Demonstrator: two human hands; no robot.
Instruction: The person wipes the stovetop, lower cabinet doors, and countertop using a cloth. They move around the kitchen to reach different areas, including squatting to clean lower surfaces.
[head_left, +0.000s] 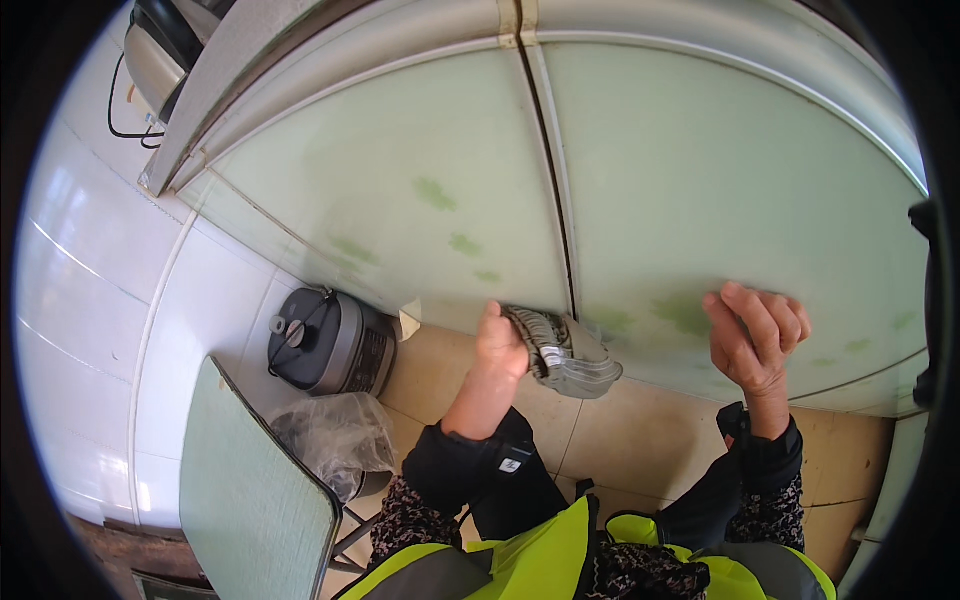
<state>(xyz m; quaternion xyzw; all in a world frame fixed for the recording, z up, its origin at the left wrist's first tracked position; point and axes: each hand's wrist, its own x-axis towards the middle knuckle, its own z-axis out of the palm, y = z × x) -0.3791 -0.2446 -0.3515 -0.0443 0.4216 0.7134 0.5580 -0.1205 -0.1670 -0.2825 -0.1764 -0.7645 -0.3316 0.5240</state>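
My left hand (501, 343) grips a bunched grey-green cloth (570, 351) with a ribbed, gathered edge and a pale tag-like patch. The cloth hangs by the lower edge of the frosted glass doors, near the seam between them; whether it touches the glass is not plain. To the right, my right hand (757, 334) is raised before the right door panel (720, 187) with its fingers loosely curled. No object shows in it, but its palm is hidden. Green smudge-like marks show on the right panel and the left door panel (390, 165).
A grey rice cooker (319, 341) sits on the tiled floor (630, 427) at left. Below it a clear plastic bag (337, 435) lines a bin, beside a pale green tabletop (251, 487). An electric kettle (154, 64) with a black cord stands at upper left, by the white tiled wall (217, 300).
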